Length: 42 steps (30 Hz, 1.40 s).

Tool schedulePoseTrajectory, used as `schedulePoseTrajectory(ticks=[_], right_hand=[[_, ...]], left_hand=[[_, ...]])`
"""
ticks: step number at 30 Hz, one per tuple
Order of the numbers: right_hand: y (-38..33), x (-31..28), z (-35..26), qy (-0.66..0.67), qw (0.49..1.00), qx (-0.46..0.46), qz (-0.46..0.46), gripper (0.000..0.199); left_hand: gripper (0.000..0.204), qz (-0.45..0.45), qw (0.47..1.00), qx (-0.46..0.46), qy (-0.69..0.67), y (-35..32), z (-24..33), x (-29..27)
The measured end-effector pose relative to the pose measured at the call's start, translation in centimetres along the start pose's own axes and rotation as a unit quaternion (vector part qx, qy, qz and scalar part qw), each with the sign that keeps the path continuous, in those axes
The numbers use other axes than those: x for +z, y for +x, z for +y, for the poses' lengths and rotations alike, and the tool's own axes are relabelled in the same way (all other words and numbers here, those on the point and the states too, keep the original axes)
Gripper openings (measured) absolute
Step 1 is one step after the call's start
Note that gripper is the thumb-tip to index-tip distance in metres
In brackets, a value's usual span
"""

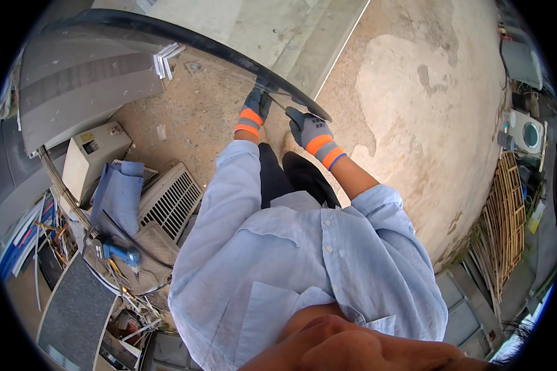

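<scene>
Dusty concrete yard (414, 93) | left hand (254, 106) and right hand (307, 127), gloved, both clenched on long black strip (185, 37), steadying its length | scrap pile (105, 204) beside

- Bare concrete floor (414, 93) lies open ahead and to the right of the gloved right hand (309, 128).
- The long black strip (185, 38) arcs across, barring the way forward.
- Left: white grille (169, 199), blue drill (120, 253) and scrap crowd the ground.
- Far right: wooden pallets (501, 229) stack up.
</scene>
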State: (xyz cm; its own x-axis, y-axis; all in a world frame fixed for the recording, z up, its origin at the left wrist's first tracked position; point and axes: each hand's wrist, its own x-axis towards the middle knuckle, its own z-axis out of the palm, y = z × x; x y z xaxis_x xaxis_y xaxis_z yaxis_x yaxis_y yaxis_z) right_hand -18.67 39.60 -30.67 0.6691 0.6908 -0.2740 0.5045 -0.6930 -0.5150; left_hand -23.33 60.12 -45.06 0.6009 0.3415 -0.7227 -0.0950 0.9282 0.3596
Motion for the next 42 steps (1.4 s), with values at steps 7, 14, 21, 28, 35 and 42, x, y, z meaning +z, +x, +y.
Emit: schedulePoseTrajectory(ticks=[7, 14, 21, 28, 35, 42], right_hand=[[0.6, -0.4, -1.8, 0.235, 0.963, 0.13, 0.004, 0.036], [-0.8, -1.9, -1.6, 0.13, 0.987, 0.09, -0.013, 0.037], [-0.2, 0.0, -0.3, 0.027, 0.999, 0.008, 0.041, 0.038], [0.0, 0.8, -0.1, 0.047, 0.998, 0.021, 0.042, 0.035], [-0.1, -3.9, -4.0, 0.043, 0.999, 0.001, -0.007, 0.036], [0.2, -3.9, -4.9, 0.099, 0.992, 0.07, -0.03, 0.037]], left_hand=[[0.018, 0.024, 0.999, 0.016, 0.041, 0.8, -0.1, -0.8], [0.015, -0.014, 1.0, 0.0, 0.02, 1.8, -0.4, -1.6], [0.021, -0.023, 0.999, -0.026, -0.027, 1.4, -1.4, -3.0], [0.019, -0.011, 1.0, 0.005, -0.006, -0.5, 0.3, -0.5], [0.029, 0.09, 0.987, 0.013, 0.129, -0.3, 1.7, 1.5], [0.032, 0.038, 0.989, 0.028, 0.141, -0.1, 2.0, 1.1]])
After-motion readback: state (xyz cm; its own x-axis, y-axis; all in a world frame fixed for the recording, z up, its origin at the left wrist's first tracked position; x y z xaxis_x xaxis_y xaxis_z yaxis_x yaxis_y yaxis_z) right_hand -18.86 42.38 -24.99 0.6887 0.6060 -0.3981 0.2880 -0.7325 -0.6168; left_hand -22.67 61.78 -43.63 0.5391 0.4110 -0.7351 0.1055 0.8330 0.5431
